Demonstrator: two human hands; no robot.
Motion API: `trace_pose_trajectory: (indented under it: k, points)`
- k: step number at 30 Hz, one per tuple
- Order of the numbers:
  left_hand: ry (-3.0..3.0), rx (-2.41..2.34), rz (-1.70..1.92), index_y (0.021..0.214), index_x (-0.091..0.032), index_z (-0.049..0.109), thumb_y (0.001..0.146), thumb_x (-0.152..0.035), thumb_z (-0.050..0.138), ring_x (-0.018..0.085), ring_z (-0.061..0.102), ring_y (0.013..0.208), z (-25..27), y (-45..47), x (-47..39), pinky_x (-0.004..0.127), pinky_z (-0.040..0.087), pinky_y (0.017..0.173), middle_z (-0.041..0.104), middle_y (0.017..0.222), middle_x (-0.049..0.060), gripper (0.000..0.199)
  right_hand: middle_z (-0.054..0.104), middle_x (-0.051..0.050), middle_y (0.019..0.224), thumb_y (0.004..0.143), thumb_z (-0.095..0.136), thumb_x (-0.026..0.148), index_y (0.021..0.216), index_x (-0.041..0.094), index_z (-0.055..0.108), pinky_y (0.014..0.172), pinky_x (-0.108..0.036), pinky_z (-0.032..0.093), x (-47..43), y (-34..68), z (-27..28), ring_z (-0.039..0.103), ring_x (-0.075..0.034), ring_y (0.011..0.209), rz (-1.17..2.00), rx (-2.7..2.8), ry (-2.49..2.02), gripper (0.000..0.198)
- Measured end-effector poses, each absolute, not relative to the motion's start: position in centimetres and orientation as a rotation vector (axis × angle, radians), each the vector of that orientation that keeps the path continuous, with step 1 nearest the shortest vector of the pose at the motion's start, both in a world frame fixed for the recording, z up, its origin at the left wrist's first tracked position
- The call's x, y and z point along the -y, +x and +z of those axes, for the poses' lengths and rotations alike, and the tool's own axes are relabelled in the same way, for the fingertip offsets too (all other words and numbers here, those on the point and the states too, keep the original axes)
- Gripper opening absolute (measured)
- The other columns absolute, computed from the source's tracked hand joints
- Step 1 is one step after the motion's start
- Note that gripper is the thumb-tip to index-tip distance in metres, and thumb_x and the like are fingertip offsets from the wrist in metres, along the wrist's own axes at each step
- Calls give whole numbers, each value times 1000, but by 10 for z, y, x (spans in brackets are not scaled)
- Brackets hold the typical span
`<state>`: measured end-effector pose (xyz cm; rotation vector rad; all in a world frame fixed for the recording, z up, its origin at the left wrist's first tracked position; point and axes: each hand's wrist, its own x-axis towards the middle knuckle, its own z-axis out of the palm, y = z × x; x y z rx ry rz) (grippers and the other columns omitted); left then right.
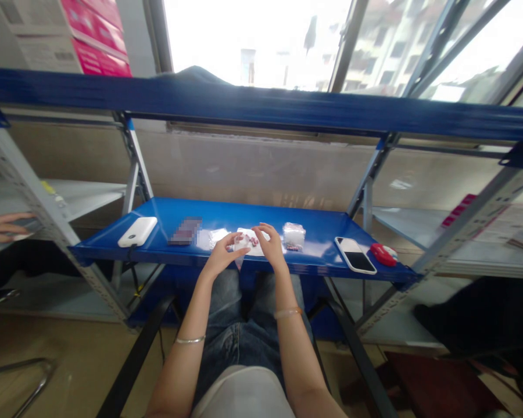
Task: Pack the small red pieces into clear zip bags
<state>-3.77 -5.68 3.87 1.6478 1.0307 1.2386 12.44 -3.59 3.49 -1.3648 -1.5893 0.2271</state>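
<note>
My left hand [224,254] is closed on the edge of a small clear plastic bag [239,262] that hangs at the front edge of the blue shelf [244,210]. Beside it, my right hand [270,242] has thumb and fingers brought together over a white sheet [258,251]. Small dark red pieces [253,241] lie between the two hands; their kind is too small to make out. Whether a piece sits in the right fingertips is unclear. Left of my hands lies a heap of clear plastic bags [218,237], and to their right a stack of filled clear bags [294,235].
A white power bank [138,231] with a cable and a blurred dark item [185,231] lie left. At right are a phone [355,254] and a red-and-white object [383,254]. Metal uprights flank the shelf. Another person's hand [4,227] shows far left.
</note>
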Motion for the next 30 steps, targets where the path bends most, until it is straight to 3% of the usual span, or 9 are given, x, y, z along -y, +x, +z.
trace_pose_trajectory:
  k: [6,15,23,30]
  points:
    - [1647,-1048,1258,113,-20,60,62,-40,75,26,55,112,39,-39,55,41,39,97,64,114,10,57,55,-10,121,84,54,30,91,23,70,95,-43,30,24,137,0,43,-25,119,135,1526,-1740,19]
    - [1661,-1062,1260,114,-21,59,63,-39,74,26,55,112,40,-38,55,41,38,97,64,114,10,56,55,-10,120,82,57,38,92,26,70,94,-42,29,25,131,-8,42,-24,119,120,1612,-1775,20]
    - [1669,-1029,1231,115,-19,57,63,-39,74,25,55,112,36,-38,53,39,39,96,63,116,11,58,55,-11,120,81,60,35,87,25,71,95,-44,29,24,127,-7,43,-25,119,109,1567,-1739,16]
    - [1686,-1032,1187,116,-20,56,62,-40,75,26,54,114,36,-41,55,40,40,96,63,118,11,61,59,-10,113,77,64,36,78,20,69,97,-42,31,29,122,20,49,-25,113,161,1397,-1375,17]
